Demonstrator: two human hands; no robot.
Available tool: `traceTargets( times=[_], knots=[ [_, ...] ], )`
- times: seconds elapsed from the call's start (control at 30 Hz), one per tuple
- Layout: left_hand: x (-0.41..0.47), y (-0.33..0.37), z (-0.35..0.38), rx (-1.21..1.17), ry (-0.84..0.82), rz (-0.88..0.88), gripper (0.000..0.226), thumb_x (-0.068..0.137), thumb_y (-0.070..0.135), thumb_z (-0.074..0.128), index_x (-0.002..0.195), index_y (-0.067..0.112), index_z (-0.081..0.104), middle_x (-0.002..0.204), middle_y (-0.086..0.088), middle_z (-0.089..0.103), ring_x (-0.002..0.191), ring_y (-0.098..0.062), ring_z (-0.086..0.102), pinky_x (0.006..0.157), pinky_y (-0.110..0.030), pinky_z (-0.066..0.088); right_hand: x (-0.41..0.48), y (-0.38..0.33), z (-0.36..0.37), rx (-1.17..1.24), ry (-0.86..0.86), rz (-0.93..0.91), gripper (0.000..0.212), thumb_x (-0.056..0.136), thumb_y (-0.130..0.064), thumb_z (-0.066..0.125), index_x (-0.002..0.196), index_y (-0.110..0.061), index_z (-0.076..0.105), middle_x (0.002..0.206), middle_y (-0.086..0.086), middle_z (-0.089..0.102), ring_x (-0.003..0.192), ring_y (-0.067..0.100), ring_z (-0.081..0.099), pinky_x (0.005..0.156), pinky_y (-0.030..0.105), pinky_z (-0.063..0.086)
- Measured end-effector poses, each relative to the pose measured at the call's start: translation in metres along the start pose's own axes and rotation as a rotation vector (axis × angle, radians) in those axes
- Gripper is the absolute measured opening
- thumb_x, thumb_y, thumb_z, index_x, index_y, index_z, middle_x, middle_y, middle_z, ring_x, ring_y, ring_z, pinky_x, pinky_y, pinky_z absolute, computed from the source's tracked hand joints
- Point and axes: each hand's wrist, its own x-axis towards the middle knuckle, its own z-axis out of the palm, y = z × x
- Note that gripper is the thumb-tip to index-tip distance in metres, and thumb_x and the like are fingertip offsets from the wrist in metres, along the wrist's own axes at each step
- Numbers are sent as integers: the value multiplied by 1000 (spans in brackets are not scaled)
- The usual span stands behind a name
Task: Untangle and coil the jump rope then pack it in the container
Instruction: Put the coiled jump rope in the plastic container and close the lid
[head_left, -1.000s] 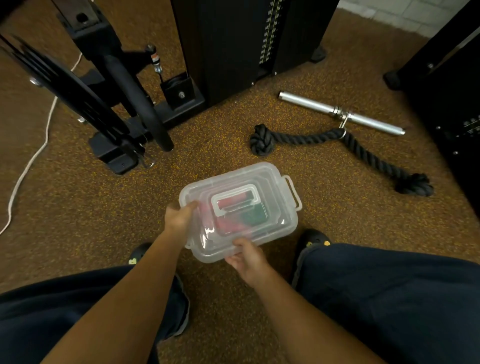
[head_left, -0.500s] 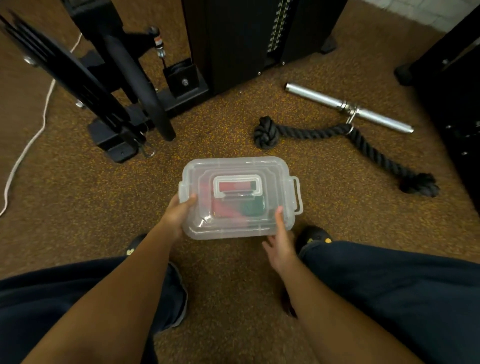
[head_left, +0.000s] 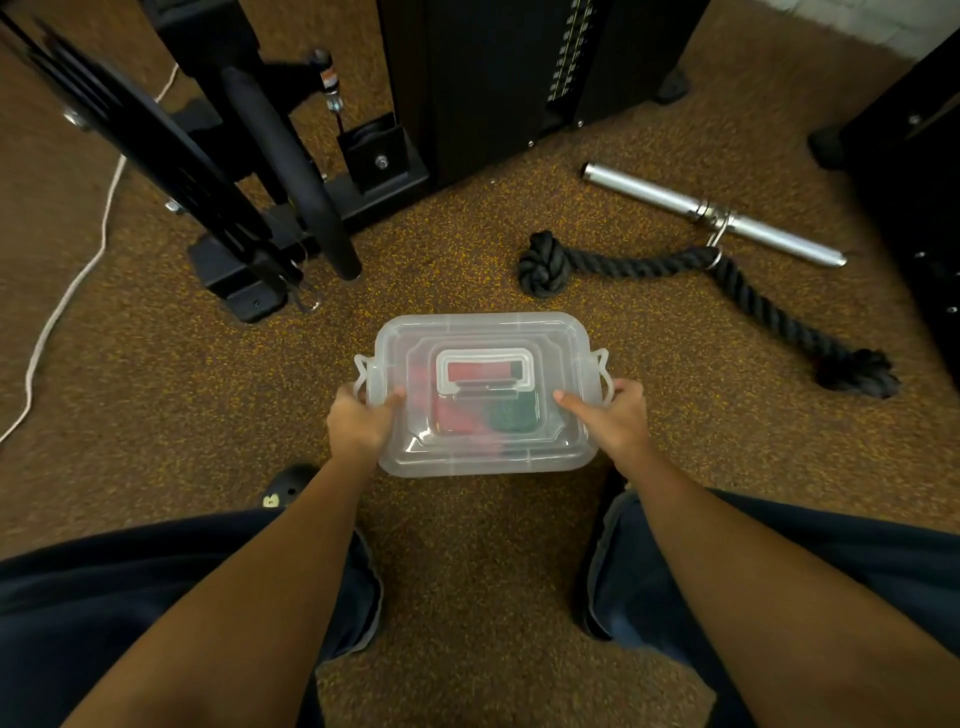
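Note:
A clear plastic container (head_left: 566, 452) with its lid on sits level in front of me, above the brown floor. Through the lid I see blurred red and green shapes (head_left: 483, 410), likely the coiled jump rope. My left hand (head_left: 358, 421) grips the container's left end, thumb on the lid by the left latch. My right hand (head_left: 613, 418) grips the right end the same way, thumb on the lid by the right latch. Both latches stand out from the sides.
A black knotted gym rope (head_left: 727, 291) and a chrome bar (head_left: 711, 213) lie on the floor at the right. Black machine frames (head_left: 270, 171) stand at the back left and centre. A white cord (head_left: 67, 296) runs along the left. My knees and shoes are below.
The container has turned square to me. My right hand slid from the front edge to the right end, and my left hand settled on the left end.

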Motion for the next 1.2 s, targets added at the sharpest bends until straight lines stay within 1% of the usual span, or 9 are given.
traceTargets(
  times=[0.03, 0.1, 0.17, 0.23, 0.37, 0.5, 0.7, 1.0, 1.2],
  knots=[
    [-1, 1, 0, -5, 7, 7, 51, 83, 27, 66, 123, 3, 48, 122, -15, 58, 111, -33, 55, 80, -32, 40, -1, 0, -1, -10, -12, 3, 83, 60, -41, 83, 121, -10, 36, 114, 4, 50, 100, 21, 56, 84, 34, 49],
    [-3, 3, 1, -3, 10, 15, 50, 83, 27, 65, 124, 3, 47, 123, -16, 58, 111, -32, 55, 80, -32, 40, 0, 2, 1, -38, -39, 2, 76, 71, -39, 76, 126, -9, 32, 110, 3, 52, 99, 22, 56, 83, 33, 46],
    [-6, 6, 0, 15, 18, 33, 50, 84, 27, 65, 124, 3, 48, 123, -16, 58, 112, -33, 55, 84, -35, 42, -1, 2, 1, -93, -5, -30, 71, 78, -44, 68, 131, -10, 36, 116, 8, 58, 108, 28, 58, 90, 38, 47],
    [-6, 7, -1, 33, 26, 44, 49, 84, 28, 65, 123, 2, 49, 122, -16, 58, 111, -33, 55, 86, -37, 43, -3, 2, 3, -163, 7, -56, 68, 83, -48, 59, 136, -12, 36, 125, 11, 58, 115, 34, 55, 97, 45, 45],
    [-4, 17, 3, 68, 16, 155, 48, 82, 29, 67, 120, 4, 52, 115, -16, 62, 104, -32, 59, 79, -32, 42, -12, 10, 6, -276, 109, -68, 65, 90, -48, 47, 140, -9, 30, 128, 19, 55, 116, 39, 53, 92, 45, 45],
    [-4, 31, 13, 112, 6, 244, 43, 82, 25, 67, 116, 3, 54, 112, -16, 63, 102, -32, 60, 78, -30, 42, -18, 19, 4, -313, 190, -32, 63, 92, -49, 42, 139, -8, 28, 126, 21, 56, 114, 41, 54, 86, 47, 47],
    [0, 27, 18, 169, 11, 188, 44, 83, 28, 65, 117, 4, 52, 114, -18, 61, 104, -36, 59, 87, -42, 48, -17, 16, 9, -435, 246, -96, 47, 95, -43, 37, 125, -6, 38, 112, 23, 62, 99, 42, 60, 70, 41, 47],
    [0, 28, 22, 193, 38, 186, 46, 84, 28, 63, 121, 3, 51, 116, -21, 60, 107, -39, 58, 91, -46, 48, -15, 17, 15, -495, 277, -109, 50, 96, -43, 35, 130, -7, 35, 115, 24, 60, 100, 44, 59, 67, 40, 43],
    [2, 30, 27, 203, 71, 219, 42, 86, 22, 62, 119, 0, 51, 113, -22, 61, 104, -39, 59, 87, -44, 47, -15, 19, 16, -507, 280, -128, 52, 96, -43, 35, 133, -6, 33, 116, 25, 60, 100, 43, 60, 66, 40, 44]
  ],
)
